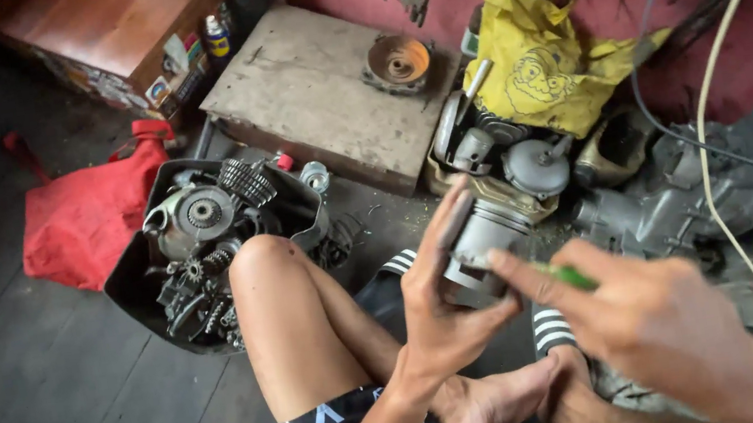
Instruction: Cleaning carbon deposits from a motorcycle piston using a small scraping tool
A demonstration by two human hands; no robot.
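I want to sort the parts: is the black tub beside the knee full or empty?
Full: the black tub holds gears and a round metal engine cover, piled to its rim.

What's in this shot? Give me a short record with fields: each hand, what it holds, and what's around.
Left hand: fingers gripping a metal piston, held up.
Right hand: holding a green-handled tool, its tip at the piston.
Left of the knee: black tray of gears and engine parts.
Beside the tray: red cloth.
Behind: wooden block bearing a rusty sprocket.
Right: yellow bag over engine parts.
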